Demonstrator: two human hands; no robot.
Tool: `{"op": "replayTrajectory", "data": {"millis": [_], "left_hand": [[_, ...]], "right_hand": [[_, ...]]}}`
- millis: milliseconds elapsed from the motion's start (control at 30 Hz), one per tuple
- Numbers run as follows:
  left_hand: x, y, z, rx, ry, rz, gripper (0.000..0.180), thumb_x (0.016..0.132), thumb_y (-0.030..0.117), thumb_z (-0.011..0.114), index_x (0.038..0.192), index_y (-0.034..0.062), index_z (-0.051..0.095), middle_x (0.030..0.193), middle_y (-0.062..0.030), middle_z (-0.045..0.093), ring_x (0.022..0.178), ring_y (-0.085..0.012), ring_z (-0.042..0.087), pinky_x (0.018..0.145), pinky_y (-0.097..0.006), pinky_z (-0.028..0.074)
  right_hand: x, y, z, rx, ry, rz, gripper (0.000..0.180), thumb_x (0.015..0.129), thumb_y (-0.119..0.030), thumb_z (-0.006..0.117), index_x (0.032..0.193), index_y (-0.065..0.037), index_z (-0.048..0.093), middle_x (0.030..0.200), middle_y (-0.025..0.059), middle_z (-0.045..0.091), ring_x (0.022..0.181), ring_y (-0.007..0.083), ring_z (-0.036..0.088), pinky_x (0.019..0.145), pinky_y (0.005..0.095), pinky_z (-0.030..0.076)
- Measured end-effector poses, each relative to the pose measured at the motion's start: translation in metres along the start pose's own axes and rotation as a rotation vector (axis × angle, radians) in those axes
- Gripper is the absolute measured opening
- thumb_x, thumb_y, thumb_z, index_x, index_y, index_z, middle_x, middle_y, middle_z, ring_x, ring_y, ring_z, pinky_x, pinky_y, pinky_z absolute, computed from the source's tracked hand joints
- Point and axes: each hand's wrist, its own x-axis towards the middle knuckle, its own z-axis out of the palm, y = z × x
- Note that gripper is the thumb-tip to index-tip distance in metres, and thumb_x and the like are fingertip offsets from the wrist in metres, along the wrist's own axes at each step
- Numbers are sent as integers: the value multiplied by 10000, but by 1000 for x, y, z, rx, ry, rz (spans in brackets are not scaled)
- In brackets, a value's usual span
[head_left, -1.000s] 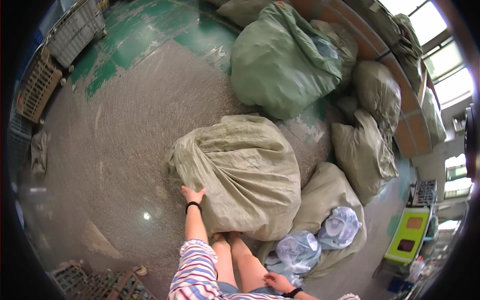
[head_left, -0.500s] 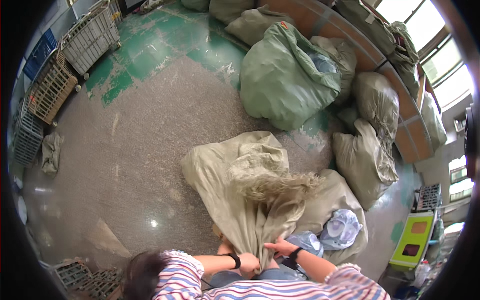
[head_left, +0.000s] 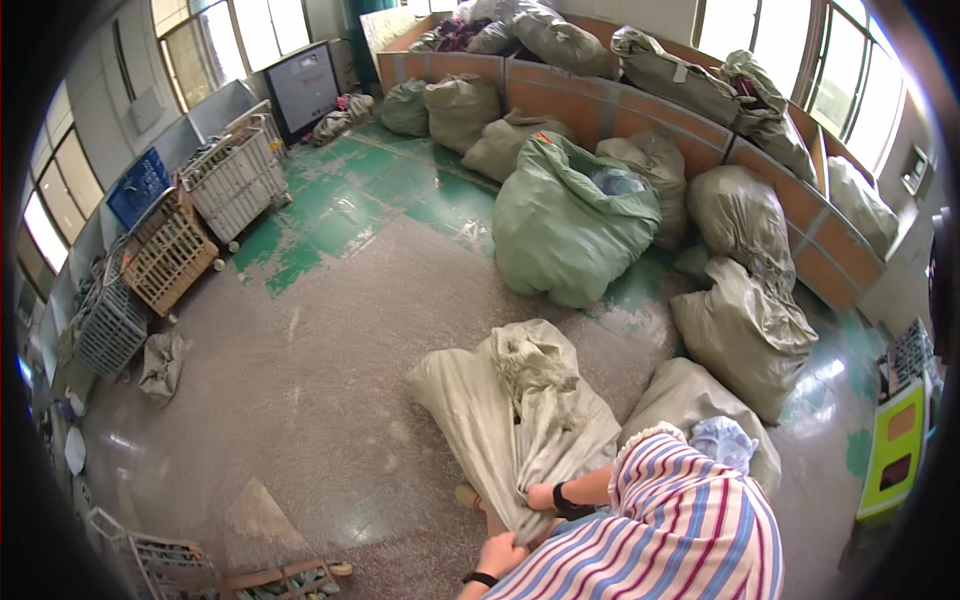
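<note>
A large beige woven sack [head_left: 466, 400] lies on the floor in front of me, its far end bunched and its near end drawn toward my legs. My left hand [head_left: 502, 553] is closed on the gathered near corner of the cloth. A little farther up and to the right, my right hand [head_left: 543, 497] is closed round a fold at the sack's edge. Between the two hands the fabric is pulled into tight pleats. Past my right arm lies another beige sack [head_left: 680, 395], with a bluish clear plastic bag [head_left: 724, 440] on it, partly hidden by my striped sleeve.
A bulging green sack [head_left: 565, 225] stands beyond, near several stuffed sacks [head_left: 745, 325] along a brown panel barrier [head_left: 610, 100]. Wheeled cage carts [head_left: 172, 250] line the left wall. A small crumpled sack [head_left: 163, 363] lies near them. A lime-green panel [head_left: 893, 450] stands at right.
My view has tilted up and I lean to the right. The sack's shaggy, frayed part no longer shows on top. My left hand is now nearer than my right, both still gripping the sack.
</note>
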Motion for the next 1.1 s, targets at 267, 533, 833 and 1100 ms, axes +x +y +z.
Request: {"op": "replayTrajectory", "data": {"millis": [267, 533, 833, 1100], "left_hand": [[-138, 78, 65, -339, 115, -103, 348, 794, 340, 539, 942, 33, 607, 909, -221, 630, 916, -391, 589, 767, -437, 463], [-313, 38, 184, -470, 368, -137, 312, 825, 301, 516, 987, 55, 618, 920, -208, 635, 923, -377, 594, 768, -432, 461], [-470, 128, 361, -703, 798, -259, 287, 861, 258, 490, 1036, 79, 630, 933, -192, 641, 931, -363, 599, 769, -425, 458], [-642, 120, 428, -662, 936, -498, 232, 804, 181, 548, 989, 74, 639, 853, -178, 650, 830, -357, 613, 766, -439, 456]], "right_hand": [[-110, -60, 52, -478, -40, -530, 162, 785, -129, 572, 777, -78, 725, 735, 90, 680, 690, 270, 650, 619, 392, 505], [-116, -236, 115, -900, -360, -834, 169, 740, -221, 641, 775, -78, 723, 831, 75, 687, 851, 233, 641, 778, 384, 486], [-245, -378, 132, -757, -718, -733, 312, 841, -231, 493, 922, 3, 682, 944, 239, 635, 900, 382, 608, 773, 452, 461], [-283, -574, 183, -133, -877, -258, 852, 761, -725, 521, 1166, 22, 586, 976, 166, 631, 821, 283, 602, 687, 435, 452]]}}
